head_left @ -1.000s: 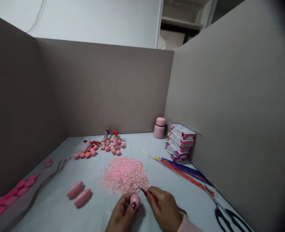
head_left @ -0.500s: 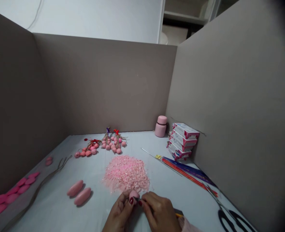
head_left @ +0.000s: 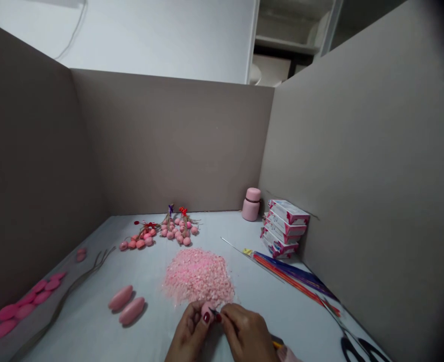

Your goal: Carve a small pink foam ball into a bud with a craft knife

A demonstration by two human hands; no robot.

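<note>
At the bottom centre, my left hand [head_left: 190, 329] pinches a small rounded pink piece [head_left: 207, 307] that looks like soap. My right hand [head_left: 246, 329] is closed around a utility knife [head_left: 277, 341]; its yellow and black handle end shows behind the palm. The dark blade tip meets the right side of the pink piece, close to my left thumb. Just beyond my fingers spreads a heap of pink shavings [head_left: 199, 276]. Two smooth pink ovals [head_left: 131, 310] lie left of my hands. Most of the knife is hidden by my right hand.
Flat pink ovals [head_left: 26, 310] and long dry stems [head_left: 67, 296] lie at left. Bunches of pink balls [head_left: 179, 232] sit at the back. A pink flask [head_left: 251, 205], stacked boxes [head_left: 286, 229], coloured pipe cleaners [head_left: 290, 276] and scissors [head_left: 352, 337] line the right. Grey panels [head_left: 169, 146] enclose the table.
The view has tilted slightly, so everything sits a little lower in the picture. Both hands keep their grip, with the blade still against the pink piece.
</note>
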